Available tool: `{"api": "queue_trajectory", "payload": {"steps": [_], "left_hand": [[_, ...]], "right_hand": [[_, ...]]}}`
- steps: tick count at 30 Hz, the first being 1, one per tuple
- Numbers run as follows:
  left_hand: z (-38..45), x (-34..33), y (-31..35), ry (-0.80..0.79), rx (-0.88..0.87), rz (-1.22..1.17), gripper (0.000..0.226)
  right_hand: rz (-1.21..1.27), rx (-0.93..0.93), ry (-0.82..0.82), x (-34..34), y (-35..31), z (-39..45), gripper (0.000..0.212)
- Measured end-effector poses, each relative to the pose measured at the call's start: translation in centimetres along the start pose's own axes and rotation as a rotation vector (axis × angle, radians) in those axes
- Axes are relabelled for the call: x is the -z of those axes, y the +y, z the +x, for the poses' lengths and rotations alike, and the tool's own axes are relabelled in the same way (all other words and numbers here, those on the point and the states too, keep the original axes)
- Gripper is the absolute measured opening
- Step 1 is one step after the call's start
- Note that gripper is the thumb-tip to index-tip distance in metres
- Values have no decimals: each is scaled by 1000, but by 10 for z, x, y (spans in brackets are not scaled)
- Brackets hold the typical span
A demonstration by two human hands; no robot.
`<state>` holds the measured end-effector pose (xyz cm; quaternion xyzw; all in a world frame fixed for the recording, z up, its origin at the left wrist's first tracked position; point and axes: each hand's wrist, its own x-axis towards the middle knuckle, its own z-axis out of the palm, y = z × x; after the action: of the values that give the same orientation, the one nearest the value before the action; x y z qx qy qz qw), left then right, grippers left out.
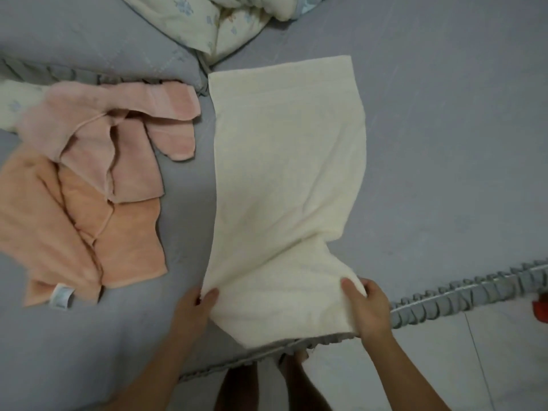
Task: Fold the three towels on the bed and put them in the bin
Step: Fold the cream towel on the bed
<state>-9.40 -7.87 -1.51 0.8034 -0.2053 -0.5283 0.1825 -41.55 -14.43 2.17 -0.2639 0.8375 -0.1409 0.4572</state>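
A cream towel (287, 161) lies lengthwise on the grey bed (444, 143), its near end lifted off the sheet. My left hand (194, 307) pinches the near left corner, thumb on top. My right hand (367, 307) grips the near right corner, thumb on top too. To the left a pink towel (124, 137) lies crumpled, partly over an orange towel (74, 232) with a white label (61, 295). No bin is in view.
A floral quilt (213, 22) is bunched at the head of the bed. The ruffled bed edge (462, 298) runs along the lower right, with pale tiled floor (444, 366) below it. A red object (541, 307) sits at the right edge. My legs (237, 390) stand by the bed.
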Motion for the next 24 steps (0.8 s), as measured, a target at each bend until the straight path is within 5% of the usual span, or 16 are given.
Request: {"api": "queue_trajectory", "payload": {"steps": [4, 8, 12, 13, 16, 19, 24], "left_hand": [[-10, -7, -19, 68, 77, -37, 28], [-21, -27, -36, 87, 123, -134, 25], [-42, -51, -47, -85, 106, -76, 45], [-47, -55, -50, -114, 122, -75, 51], [-60, -60, -64, -136, 84, 13, 53], [-65, -59, -76, -95, 78, 7, 33], [-75, -43, -102, 41, 113, 63, 17]], "right_hand": [[-347, 0, -219, 36, 38, 9, 16], [-373, 114, -479, 42, 41, 7, 33], [-344, 320, -49, 23, 26, 24, 5], [-377, 230, 2, 21, 23, 31, 22], [-436, -20, -128, 20, 33, 44, 37], [-602, 99, -225, 29, 36, 46, 20], [-391, -89, 49, 79, 74, 41, 30]]}}
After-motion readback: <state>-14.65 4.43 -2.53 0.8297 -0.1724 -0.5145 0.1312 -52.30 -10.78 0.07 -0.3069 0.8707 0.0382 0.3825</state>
